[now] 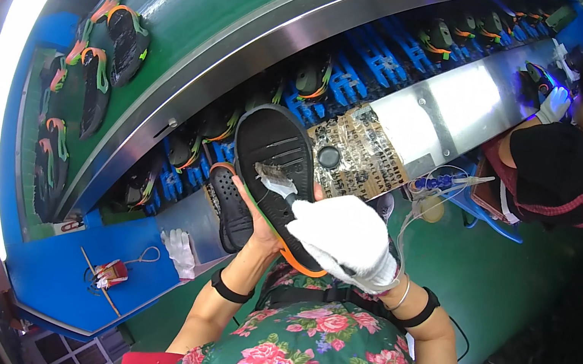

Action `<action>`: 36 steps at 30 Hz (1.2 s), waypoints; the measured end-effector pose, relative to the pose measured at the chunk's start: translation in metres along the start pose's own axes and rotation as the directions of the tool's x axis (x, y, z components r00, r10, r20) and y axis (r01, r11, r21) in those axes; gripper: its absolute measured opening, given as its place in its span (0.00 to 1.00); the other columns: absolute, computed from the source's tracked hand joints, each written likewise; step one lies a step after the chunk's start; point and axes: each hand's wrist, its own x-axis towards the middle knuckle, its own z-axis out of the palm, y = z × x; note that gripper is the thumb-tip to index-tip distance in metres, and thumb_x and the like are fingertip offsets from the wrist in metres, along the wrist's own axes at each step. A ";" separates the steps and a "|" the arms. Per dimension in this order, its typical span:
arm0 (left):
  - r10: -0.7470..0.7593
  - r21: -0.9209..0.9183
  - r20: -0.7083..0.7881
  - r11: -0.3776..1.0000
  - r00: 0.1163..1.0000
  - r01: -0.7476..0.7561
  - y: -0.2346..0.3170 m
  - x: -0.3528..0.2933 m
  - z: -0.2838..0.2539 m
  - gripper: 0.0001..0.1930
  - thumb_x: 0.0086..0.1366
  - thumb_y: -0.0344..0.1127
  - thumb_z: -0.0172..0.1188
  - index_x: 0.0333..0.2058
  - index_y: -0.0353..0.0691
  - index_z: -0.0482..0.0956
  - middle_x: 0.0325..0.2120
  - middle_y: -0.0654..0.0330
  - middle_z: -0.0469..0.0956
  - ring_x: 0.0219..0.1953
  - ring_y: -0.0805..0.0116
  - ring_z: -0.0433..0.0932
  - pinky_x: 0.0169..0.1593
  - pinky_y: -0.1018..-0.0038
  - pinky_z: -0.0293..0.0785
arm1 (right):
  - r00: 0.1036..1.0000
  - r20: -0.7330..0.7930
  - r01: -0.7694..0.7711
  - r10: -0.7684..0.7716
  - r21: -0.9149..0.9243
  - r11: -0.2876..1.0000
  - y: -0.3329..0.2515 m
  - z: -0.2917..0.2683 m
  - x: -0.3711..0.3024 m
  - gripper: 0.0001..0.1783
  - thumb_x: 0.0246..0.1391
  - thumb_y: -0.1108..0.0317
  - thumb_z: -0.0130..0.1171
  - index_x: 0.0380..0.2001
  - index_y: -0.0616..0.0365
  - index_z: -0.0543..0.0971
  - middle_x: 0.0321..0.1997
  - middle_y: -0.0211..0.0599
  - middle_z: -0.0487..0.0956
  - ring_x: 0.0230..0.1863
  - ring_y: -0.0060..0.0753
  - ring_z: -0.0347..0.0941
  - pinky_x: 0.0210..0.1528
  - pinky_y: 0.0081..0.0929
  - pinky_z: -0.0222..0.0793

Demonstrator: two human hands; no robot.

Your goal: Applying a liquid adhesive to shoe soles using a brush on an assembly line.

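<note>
A large black shoe sole (274, 131) with an orange and green rim is tilted up before me, its recessed, ribbed inner face toward me. My bare left hand (260, 217) grips it along its left edge, with fingertips also showing at its right edge. In a white knit glove, my right hand (341, 238) is closed around a flat brush (275, 178). The brush's bristles touch the middle of the sole, where a wet-looking patch shines. Just left of it, partly hidden behind the sole and my left hand, lies a second black sole (231, 209) with small holes.
A metal bench (414, 119) has a tape-covered end with a round black lid (328, 157). Beyond it, blue racks (384, 65) carry shoe parts. Sandals (123, 46) lie on the green conveyor (210, 2). A blue table (71, 276) holds a white glove (179, 252). A co-worker (560, 169) sits right.
</note>
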 end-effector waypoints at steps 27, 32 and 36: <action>0.019 -0.102 -0.021 0.995 1.000 -0.021 0.005 0.026 0.020 0.65 0.45 0.96 0.32 0.49 0.31 0.74 0.38 0.49 0.76 0.39 0.53 0.75 0.43 0.59 0.76 | 0.975 -0.117 -0.139 0.188 0.336 0.931 -0.007 -0.011 -0.012 0.14 0.42 0.77 0.73 0.36 0.55 0.88 0.40 0.41 0.88 0.34 0.38 0.83 0.38 0.33 0.77; -0.062 0.051 -0.092 0.996 0.994 0.067 0.014 0.032 0.023 0.62 0.44 0.94 0.42 0.47 0.30 0.76 0.35 0.52 0.77 0.39 0.57 0.75 0.44 0.63 0.75 | 0.998 -0.061 -0.007 0.009 0.029 1.000 -0.014 -0.010 -0.019 0.19 0.42 0.78 0.73 0.41 0.54 0.87 0.45 0.39 0.87 0.38 0.39 0.83 0.39 0.33 0.78; 0.017 0.056 -0.016 0.998 1.000 -0.016 0.016 0.034 0.025 0.61 0.47 0.93 0.40 0.49 0.31 0.76 0.36 0.51 0.77 0.38 0.58 0.77 0.46 0.61 0.75 | 0.980 -0.070 -0.158 0.186 0.301 0.940 -0.014 -0.014 -0.018 0.13 0.42 0.76 0.74 0.36 0.56 0.88 0.40 0.41 0.87 0.37 0.38 0.83 0.39 0.32 0.78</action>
